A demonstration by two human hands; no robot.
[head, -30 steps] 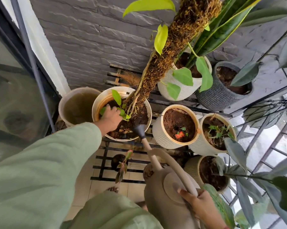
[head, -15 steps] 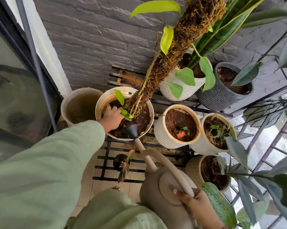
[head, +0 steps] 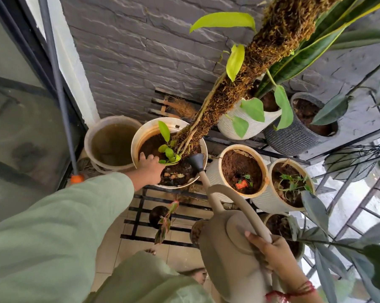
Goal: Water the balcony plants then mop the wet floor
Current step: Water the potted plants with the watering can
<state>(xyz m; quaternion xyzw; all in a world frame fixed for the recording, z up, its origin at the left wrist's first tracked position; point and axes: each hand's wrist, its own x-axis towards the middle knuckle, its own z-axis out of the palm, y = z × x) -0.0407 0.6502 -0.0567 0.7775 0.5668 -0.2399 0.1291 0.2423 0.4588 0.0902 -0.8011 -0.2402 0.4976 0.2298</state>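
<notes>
A grey stone-clad wall point(head: 154, 51) is seen behind the pots. To its left a white pillar point(head: 73, 68) is set beside a glass sliding door point(head: 16, 110) in a dark frame. A black metal rack point(head: 141, 217) is laid over the beige floor tiles point(head: 110, 237). At the right, a black wire stand point(head: 357, 158) and a metal railing point(head: 372, 206) are seen.

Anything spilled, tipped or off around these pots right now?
The moss pole in the big white pot leans steeply right over neighbouring pots. The bucket beside it holds murky brown water. No spill visible.
</notes>
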